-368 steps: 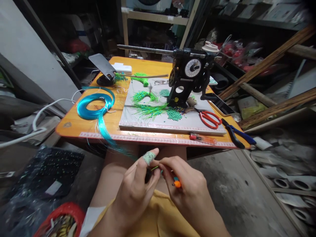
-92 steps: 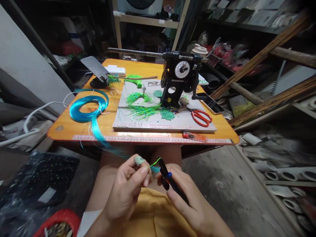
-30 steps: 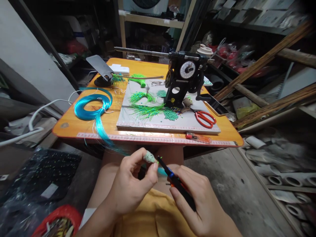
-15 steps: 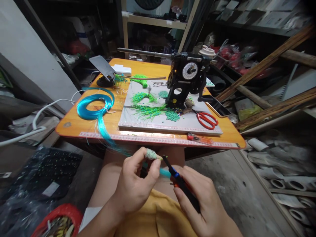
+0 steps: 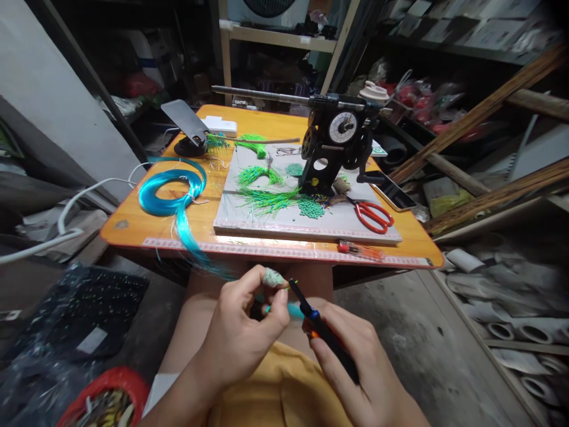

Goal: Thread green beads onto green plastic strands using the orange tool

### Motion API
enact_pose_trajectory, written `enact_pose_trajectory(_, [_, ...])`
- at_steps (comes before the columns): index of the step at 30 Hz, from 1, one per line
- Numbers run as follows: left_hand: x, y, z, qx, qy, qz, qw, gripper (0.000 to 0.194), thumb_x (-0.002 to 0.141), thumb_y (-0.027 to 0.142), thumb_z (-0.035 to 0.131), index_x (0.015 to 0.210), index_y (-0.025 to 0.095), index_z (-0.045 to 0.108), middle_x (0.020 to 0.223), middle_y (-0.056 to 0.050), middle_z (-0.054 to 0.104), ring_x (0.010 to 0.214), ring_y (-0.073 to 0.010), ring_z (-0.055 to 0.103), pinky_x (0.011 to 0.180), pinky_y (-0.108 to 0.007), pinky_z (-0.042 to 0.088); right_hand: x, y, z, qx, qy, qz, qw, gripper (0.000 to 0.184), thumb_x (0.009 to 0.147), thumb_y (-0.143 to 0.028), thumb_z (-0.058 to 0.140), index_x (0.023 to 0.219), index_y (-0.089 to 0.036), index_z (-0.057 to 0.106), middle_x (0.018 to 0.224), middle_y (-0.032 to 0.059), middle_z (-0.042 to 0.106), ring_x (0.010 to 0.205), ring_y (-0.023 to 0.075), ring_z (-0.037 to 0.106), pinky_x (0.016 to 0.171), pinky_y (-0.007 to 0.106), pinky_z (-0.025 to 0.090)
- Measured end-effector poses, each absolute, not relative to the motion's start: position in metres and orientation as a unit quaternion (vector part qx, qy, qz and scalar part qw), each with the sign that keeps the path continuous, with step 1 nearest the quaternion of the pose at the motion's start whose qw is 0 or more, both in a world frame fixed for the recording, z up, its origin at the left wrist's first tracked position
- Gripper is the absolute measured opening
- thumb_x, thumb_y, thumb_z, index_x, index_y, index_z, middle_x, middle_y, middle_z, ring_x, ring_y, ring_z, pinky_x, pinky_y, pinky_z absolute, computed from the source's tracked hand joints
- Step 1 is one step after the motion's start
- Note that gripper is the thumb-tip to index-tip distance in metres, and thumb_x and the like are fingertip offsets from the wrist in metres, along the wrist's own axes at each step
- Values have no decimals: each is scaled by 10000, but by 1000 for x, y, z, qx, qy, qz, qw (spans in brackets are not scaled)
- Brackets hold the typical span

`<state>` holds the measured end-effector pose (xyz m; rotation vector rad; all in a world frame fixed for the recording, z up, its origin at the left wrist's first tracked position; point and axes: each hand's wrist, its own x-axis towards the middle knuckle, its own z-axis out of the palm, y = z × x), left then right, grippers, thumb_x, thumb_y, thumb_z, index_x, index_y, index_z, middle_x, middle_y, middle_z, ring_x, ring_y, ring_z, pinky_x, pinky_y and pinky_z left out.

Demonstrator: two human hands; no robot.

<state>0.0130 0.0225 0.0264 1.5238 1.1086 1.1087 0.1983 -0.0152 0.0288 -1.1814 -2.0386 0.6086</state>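
My left hand (image 5: 246, 323) pinches a tiny bright green strand (image 5: 288, 286) between thumb and index fingertip. A speckled pale-green wrap (image 5: 272, 277) covers that index finger. In my right hand (image 5: 360, 344) lies a slim tool (image 5: 331, 338) with a black tip, blue collar and black-and-orange handle; it looks like narrow pliers, but the kind is unclear. Its tip is at the green strand, close beside my left fingertips. Blue filament (image 5: 294, 310) shows behind and between my hands, above my lap. A skein of blue filament (image 5: 155, 207) lies on the table, its tail hanging over the front edge.
On the orange table (image 5: 127, 228) stands a black hand-cranked winding machine (image 5: 326, 142) with a dial. Around it lie green strand bundles (image 5: 269, 200), turquoise beads (image 5: 311, 207), red-handled scissors (image 5: 373, 217), a red cutter (image 5: 360, 250) and a phone (image 5: 393, 191). A red basin (image 5: 133, 385) sits lower left.
My right hand and its tool have shifted slightly left, and the tool's tip is nearer my left fingertips. My left hand stays nearly in place, still pinching.
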Motion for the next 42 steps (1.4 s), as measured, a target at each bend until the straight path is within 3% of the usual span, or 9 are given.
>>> enact_pose_trajectory(4, [8,20,32,659,444,404,454,128,984,233,479,929,193,588,628,46,504,536,-108,468,530,-218,396,201,-13,34,-463,-785,239,334,109,927,-182,497,837,-226,455,725,9,563,654,172,565,590,282,433])
enact_pose_trajectory(10, [10,19,42,747,431,387,326,246,891,53,439,697,181,516,622,19,499,570,-115,494,536,-222,366,200,-9,27,-474,-797,183,327,35,911,-195,508,879,-204,516,716,31,588,623,183,543,554,293,404])
enact_pose_trajectory(17, [8,17,36,721,326,477,383,274,891,53,415,665,190,485,617,16,474,625,-122,510,575,-216,382,194,-9,20,-454,-789,233,343,139,940,-240,442,845,-212,541,691,40,577,661,209,579,640,321,470])
enact_pose_trajectory(21, [5,14,29,674,356,458,458,257,977,149,433,792,195,605,723,1,588,660,-123,555,605,-216,416,194,-9,16,-456,-791,229,338,121,939,-263,469,863,-206,543,708,29,577,655,198,574,622,309,455])
enact_pose_trajectory(27, [7,18,25,629,428,465,454,259,992,241,505,811,197,685,697,5,648,633,-127,601,580,-208,441,240,-2,11,-547,-756,164,321,340,960,-450,419,1104,-192,589,963,108,695,841,255,672,719,344,528])
enact_pose_trajectory(30, [8,20,27,655,433,467,406,213,955,190,544,808,174,698,732,-17,692,703,-145,667,654,-208,482,289,20,17,-781,-596,-14,183,462,990,-462,273,1171,-195,603,1003,135,723,889,306,700,732,397,535])
enact_pose_trajectory(33, [10,21,27,675,433,456,387,204,942,172,556,792,156,692,723,-30,688,709,-158,681,656,-218,488,329,49,24,-853,-509,-92,73,535,981,-471,304,1199,-114,638,1119,230,694,1042,420,655,756,499,518])
enact_pose_trajectory(38, [14,23,23,707,432,444,340,233,950,181,551,747,149,661,671,-13,589,656,-153,621,652,-244,466,344,82,29,-859,-501,-100,5,652,984,-561,271,1229,-114,677,1293,235,607,1071,412,652,727,484,531])
enact_pose_trajectory(42, [13,25,22,722,439,439,307,249,956,174,525,739,155,646,671,-13,571,656,-159,589,638,-261,439,347,89,48,-839,-535,-88,-39,743,965,-641,256,1166,-100,722,1175,250,649,968,417,683,664,461,492])
